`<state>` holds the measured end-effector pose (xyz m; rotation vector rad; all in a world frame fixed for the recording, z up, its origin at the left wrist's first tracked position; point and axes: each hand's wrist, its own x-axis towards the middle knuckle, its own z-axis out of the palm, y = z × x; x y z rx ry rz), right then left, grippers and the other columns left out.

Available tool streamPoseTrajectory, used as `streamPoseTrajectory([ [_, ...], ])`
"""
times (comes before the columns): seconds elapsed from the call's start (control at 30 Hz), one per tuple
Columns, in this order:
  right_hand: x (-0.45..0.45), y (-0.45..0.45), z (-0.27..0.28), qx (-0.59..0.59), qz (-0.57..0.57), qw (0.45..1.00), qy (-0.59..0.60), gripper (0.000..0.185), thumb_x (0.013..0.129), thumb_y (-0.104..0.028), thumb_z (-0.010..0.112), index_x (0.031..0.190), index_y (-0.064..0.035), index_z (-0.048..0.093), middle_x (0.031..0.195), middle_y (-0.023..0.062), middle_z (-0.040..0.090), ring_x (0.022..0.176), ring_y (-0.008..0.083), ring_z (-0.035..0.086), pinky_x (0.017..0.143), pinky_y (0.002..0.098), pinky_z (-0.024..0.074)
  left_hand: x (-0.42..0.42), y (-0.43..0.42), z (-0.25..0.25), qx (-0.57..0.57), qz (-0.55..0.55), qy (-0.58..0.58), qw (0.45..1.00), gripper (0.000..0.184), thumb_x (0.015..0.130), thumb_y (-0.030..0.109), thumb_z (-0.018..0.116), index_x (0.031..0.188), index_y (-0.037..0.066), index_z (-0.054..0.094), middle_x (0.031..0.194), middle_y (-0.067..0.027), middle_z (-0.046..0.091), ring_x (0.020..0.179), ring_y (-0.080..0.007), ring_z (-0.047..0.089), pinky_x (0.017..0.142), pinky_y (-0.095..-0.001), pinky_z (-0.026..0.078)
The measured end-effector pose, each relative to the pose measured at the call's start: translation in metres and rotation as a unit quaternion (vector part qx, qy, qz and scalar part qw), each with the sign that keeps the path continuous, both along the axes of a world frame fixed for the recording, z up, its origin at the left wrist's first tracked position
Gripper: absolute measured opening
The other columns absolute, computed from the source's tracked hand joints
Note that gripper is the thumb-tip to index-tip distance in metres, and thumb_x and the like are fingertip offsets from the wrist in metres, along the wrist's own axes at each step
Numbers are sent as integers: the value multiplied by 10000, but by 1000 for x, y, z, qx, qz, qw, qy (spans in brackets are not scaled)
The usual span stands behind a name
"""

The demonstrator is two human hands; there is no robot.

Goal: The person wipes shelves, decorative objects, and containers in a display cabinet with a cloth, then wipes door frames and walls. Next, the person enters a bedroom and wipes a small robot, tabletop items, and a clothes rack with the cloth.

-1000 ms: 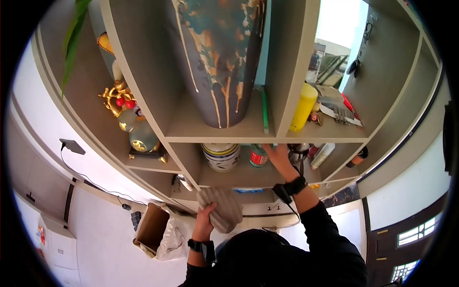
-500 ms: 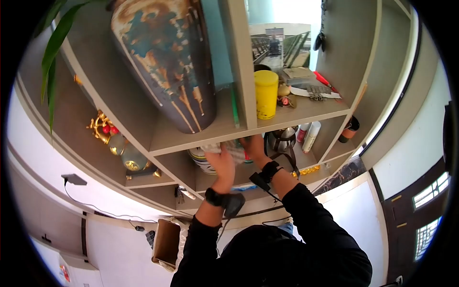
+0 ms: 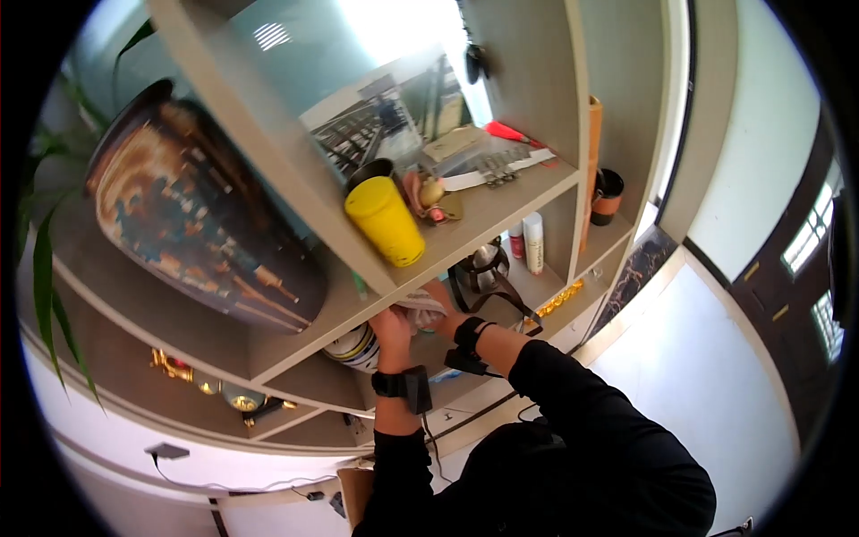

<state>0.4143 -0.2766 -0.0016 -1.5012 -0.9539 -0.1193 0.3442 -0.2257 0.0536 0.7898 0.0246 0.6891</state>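
Both of my hands are in the lower compartment, just under the shelf edge. My left hand [image 3: 391, 329] is closed on a pale striped cloth [image 3: 424, 310], bunched between the two hands. Close against the cloth is my right hand [image 3: 438, 295]; its fingers are hidden by the cloth and the shelf edge, so what they hold cannot be made out. A white, dark-striped round pot [image 3: 354, 347] stands just left of my left hand. Right of my right hand are a silvery pot [image 3: 488, 261] and a dark brown strap [image 3: 501, 300].
Above stand a large painted vase [image 3: 197, 224] and a yellow canister [image 3: 385, 219], with small items beside it. White [image 3: 533, 243] and red [image 3: 516, 242] bottles stand at the right. Gold ornaments [image 3: 242, 398] sit at lower left. A cardboard box [image 3: 356, 492] is on the floor.
The view has turned and shifted right, so the vase and canister appear tilted and further left. The cloth is now more bunched, and my hands are closer together.
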Motion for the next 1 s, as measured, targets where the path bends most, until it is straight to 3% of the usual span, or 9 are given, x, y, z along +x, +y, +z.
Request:
streamPoseTrajectory([
  [0.07,3,-1,5,-77,-94,985,-124,310,766,-217,459,1040,-77,500,1092,123,472,983,266,428,883,347,279,6,6,-6,157,96,110,977,440,797,120,547,1173,17,345,1104,-84,464,963,-196,474,799,-326,397],
  [0.1,1,1,-10,-42,-44,996,-60,293,756,-202,482,1024,-83,490,1053,108,483,945,257,440,857,333,295,13,12,-15,214,145,116,959,449,763,91,589,1148,-3,379,1125,-79,453,961,-181,466,796,-317,392],
  [0.2,3,4,-11,61,14,998,23,371,739,-213,526,1084,-101,444,1083,99,459,953,247,436,861,338,289,13,11,1,260,116,181,941,421,763,95,587,1129,-6,405,1119,-82,459,951,-176,468,780,-304,400],
  [0.27,3,6,-11,118,36,990,65,418,731,-218,548,1114,-109,422,1099,94,447,958,243,433,863,341,286,33,56,-30,281,72,137,947,403,768,121,586,1115,-8,426,1117,-82,463,949,-175,468,779,-300,398],
  [0.4,12,14,-15,-32,-59,994,-82,428,748,-241,527,1138,-110,413,1183,86,372,998,241,399,876,343,273,27,46,-6,443,81,264,853,420,774,170,589,1123,-3,430,1111,-82,469,971,-184,462,788,-303,394],
  [0.47,9,8,-12,-49,-152,969,-191,412,748,-244,518,1126,-109,421,1151,85,388,996,224,394,864,330,281,25,44,-3,446,73,267,851,432,773,177,591,1128,-3,424,1117,-85,464,976,-186,460,791,-305,394],
  [0.8,13,18,-16,-60,-156,973,-157,387,664,-132,552,989,-15,379,903,128,479,854,254,475,803,321,327,19,53,24,305,2,240,922,492,765,208,602,1158,-2,392,1146,-100,440,999,-198,450,806,-315,391],
  [0.9,10,6,-14,-41,-87,992,-87,323,746,-117,449,1065,-74,475,1055,115,489,1006,248,440,915,317,282,17,44,28,308,-24,252,917,510,762,217,605,1166,-1,383,1155,-104,432,1007,-201,447,811,-318,390],
  [1.0,12,14,-27,-5,-71,996,-60,313,750,-96,441,1061,-74,469,1058,127,482,992,270,436,892,325,296,12,20,26,341,-27,277,898,528,760,226,608,1175,-1,373,1164,-108,425,1014,-205,444,815,-320,389],
])
